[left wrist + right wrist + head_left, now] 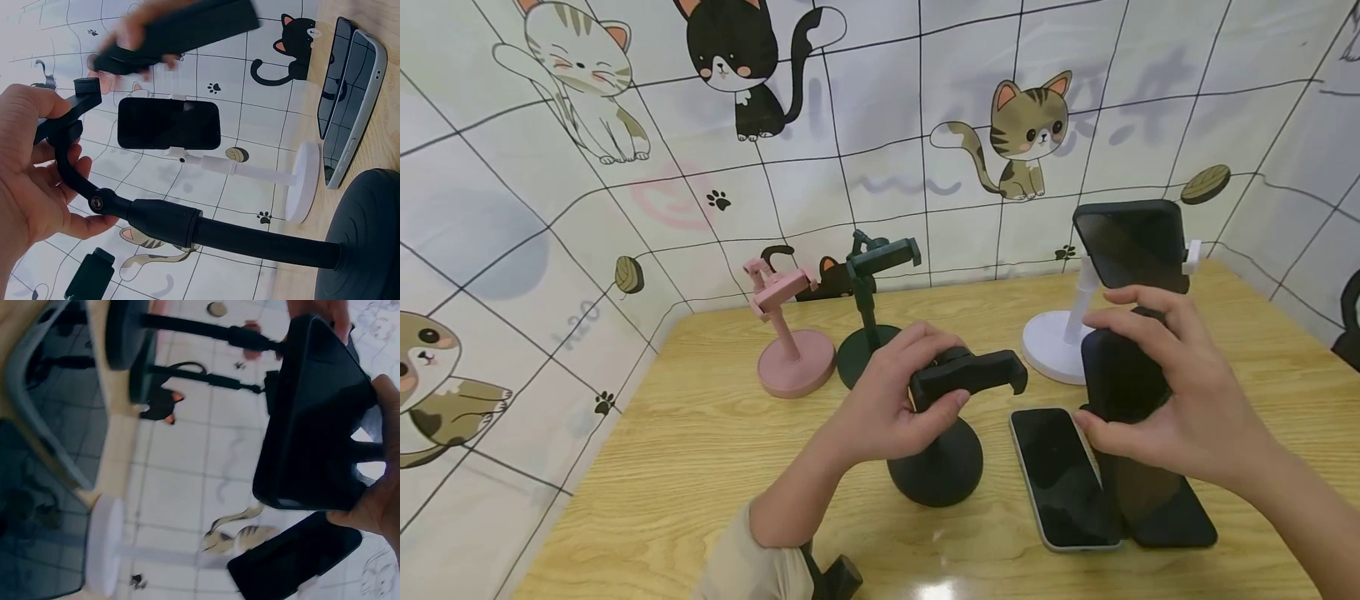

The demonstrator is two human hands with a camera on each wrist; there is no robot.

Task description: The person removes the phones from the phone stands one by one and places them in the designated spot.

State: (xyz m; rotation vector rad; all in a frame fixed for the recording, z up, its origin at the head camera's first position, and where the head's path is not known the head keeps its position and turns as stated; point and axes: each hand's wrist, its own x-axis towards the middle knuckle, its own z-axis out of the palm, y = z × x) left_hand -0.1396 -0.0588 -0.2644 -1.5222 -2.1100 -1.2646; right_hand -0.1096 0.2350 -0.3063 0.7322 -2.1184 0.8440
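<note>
My left hand grips the clamp head of a black phone stand, its thumb along the front of the clamp. The stand's round base is on the table, and its jointed stem shows in the left wrist view. My right hand holds a black smartphone in the air by its edges, thumb on one side and fingers on the other. This phone is to the right of the black clamp, apart from it. Nothing sits in the black clamp. Below my right hand lie a silver-edged phone and a black phone, side by side.
Behind, a white phone stand carries a dark phone sideways. A pink phone stand and a dark green phone stand stand at the back left. A cat-printed sheet walls the wooden table.
</note>
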